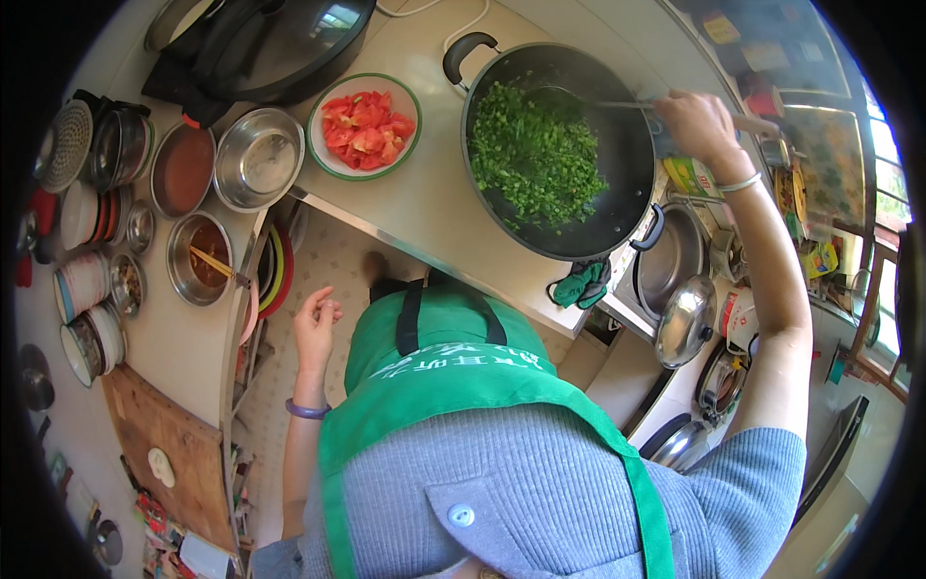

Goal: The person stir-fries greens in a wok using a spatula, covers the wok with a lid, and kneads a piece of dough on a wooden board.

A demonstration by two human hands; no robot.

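My right hand (694,124) grips a long-handled utensil (622,105) with a metal shaft and a wooden handle end. Its far end lies among chopped green vegetables (535,155) in a deep dark wok (629,174) with two black side handles; the utensil's head is hidden by the greens. Left of the wok, a green-rimmed white bowl (414,137) holds cut tomato pieces (365,130). My left hand (317,318) hangs beside the green apron (448,347), over the floor, its fingers loosely bent and nothing in it. A silver-coloured bracelet is on my right wrist, a purple one on my left.
Metal bowls, one empty (260,155), one with red sauce (183,170) and one with chopsticks (210,264), stand on the left counter. Beyond are stacked bowls and a wooden board (173,463). A green-and-black cloth (582,284) lies at the counter edge. Pots and a metal lid (686,322) are at right.
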